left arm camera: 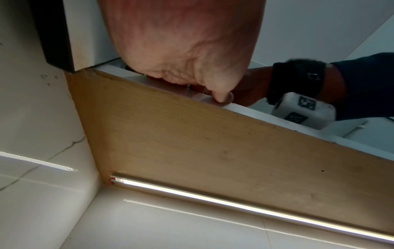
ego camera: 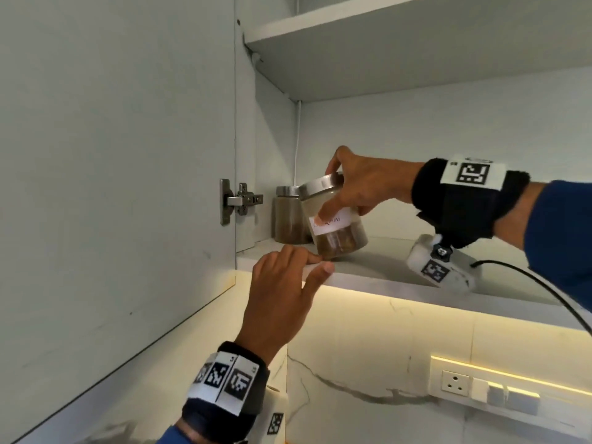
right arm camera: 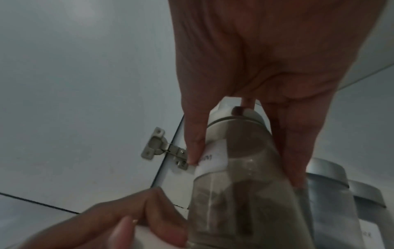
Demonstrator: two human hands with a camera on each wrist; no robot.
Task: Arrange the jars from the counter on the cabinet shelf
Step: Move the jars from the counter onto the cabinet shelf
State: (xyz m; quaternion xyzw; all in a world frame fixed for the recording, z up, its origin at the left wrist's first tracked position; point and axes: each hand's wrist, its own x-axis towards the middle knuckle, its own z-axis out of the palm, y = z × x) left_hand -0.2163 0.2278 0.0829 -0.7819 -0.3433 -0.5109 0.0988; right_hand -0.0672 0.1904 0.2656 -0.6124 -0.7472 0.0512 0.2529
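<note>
Third jar only beside right wrist.

Two bare hands, the left hand and the right hand, each wear a black wrist strap carrying white tags printed with black square-code markers. A white camera block with similar markers hangs under the right wrist, trailing a black cable. Both sleeves are dark blue.
</note>
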